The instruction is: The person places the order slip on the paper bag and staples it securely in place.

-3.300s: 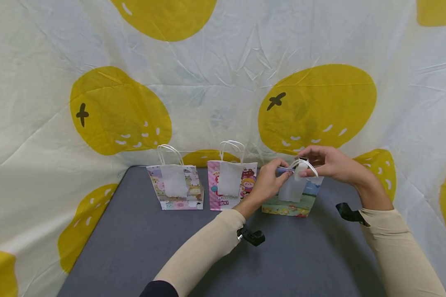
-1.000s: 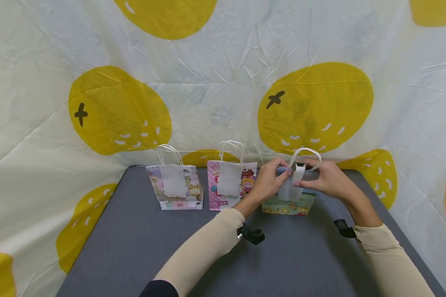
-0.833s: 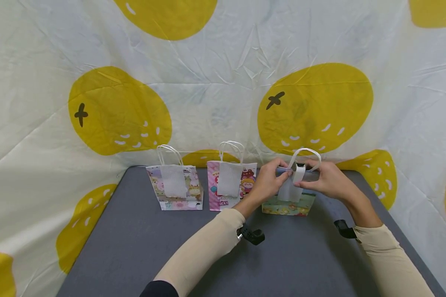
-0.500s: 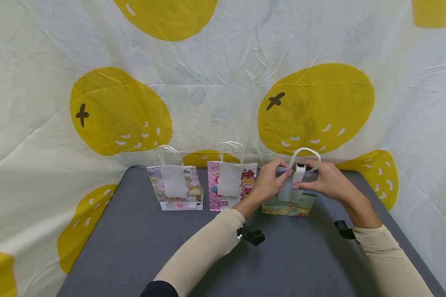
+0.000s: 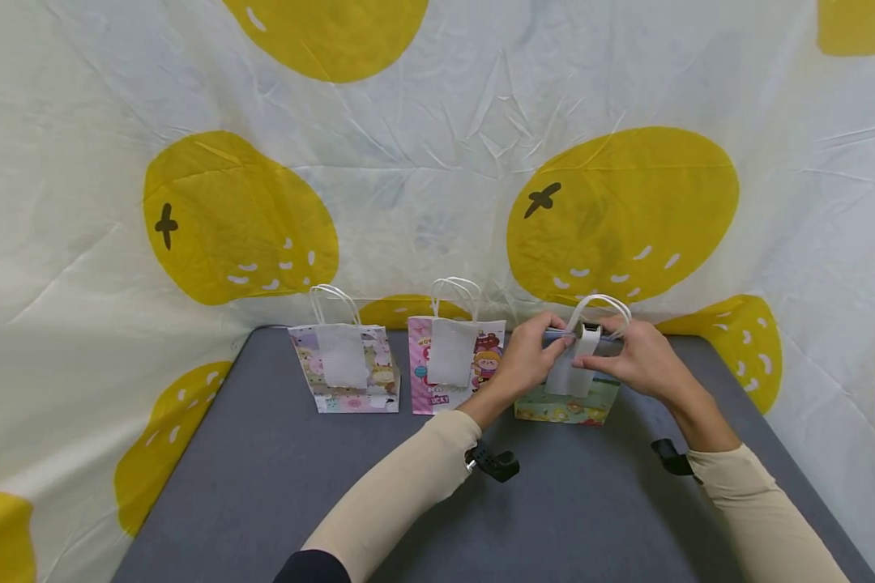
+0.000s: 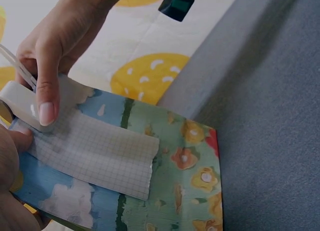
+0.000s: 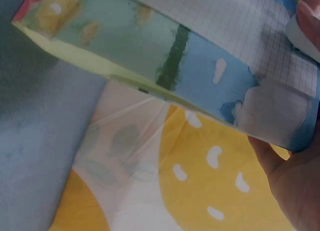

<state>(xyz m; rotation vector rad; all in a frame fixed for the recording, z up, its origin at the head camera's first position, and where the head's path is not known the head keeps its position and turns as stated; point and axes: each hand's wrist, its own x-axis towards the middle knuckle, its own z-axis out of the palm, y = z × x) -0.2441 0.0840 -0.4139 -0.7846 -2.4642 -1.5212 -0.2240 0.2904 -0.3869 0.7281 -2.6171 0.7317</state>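
A paper gift bag (image 5: 561, 411) with a green and blue flower print stands on the right of the table. Over its front hangs a strip of white gridded paper (image 6: 105, 156), reaching up to the top edge. My left hand (image 5: 528, 350) pinches bag and paper together at that edge, thumb in front. With my right hand (image 5: 645, 356) I grip a small white stapler (image 5: 591, 336), thumb on the near side and fingers behind. The stapler straddles the bag's top edge over the paper, beneath the white handles (image 5: 601, 300). Its lower jaw is hidden behind the bag.
Two more gift bags, one with animal prints (image 5: 306, 348) and one pink (image 5: 419, 364), stand to the left, each with white paper over its front. The grey table (image 5: 299, 486) backs onto a white cloth (image 5: 423, 219) with yellow fruit shapes.
Since the earliest frame my right hand and the stapler have come down onto the bag's edge, and the handles have sprung upright. My left hand has kept its place. Lately only slight shifts show.
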